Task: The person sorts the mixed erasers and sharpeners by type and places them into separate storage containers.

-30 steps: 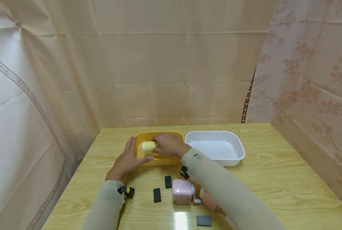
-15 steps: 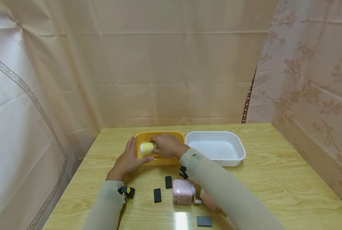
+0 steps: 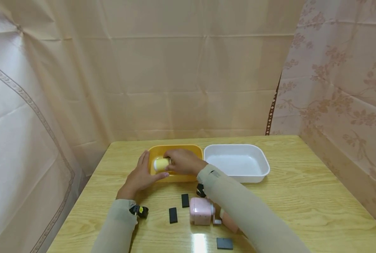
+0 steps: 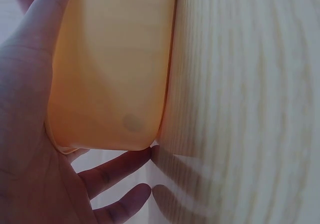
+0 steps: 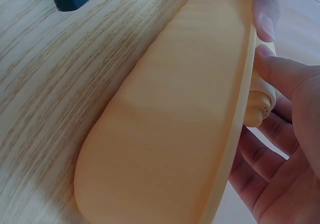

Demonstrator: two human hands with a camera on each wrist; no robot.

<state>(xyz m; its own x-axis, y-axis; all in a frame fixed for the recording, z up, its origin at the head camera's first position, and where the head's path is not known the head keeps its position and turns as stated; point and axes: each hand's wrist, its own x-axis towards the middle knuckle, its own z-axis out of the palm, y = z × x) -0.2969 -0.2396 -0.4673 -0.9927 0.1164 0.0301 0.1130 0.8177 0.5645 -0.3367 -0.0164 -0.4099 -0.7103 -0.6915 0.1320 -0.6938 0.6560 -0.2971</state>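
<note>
Closest to me on the feed there's a grey block lying flat, then a peach thing half hidden under the right sleeve, a pink box with a little crank, and to its left one black block plus another black block. Past those I've got the left hand spread wide against the left end of the orange tub, thumb at the near rim, not clenched. The right hand is curled round a yellow cylinder, holding it sideways inside that tub, white end pointing left; can't tell if it touches the bottom. A white tub sits just to the right, and a beige curtain hangs behind the table.
</note>
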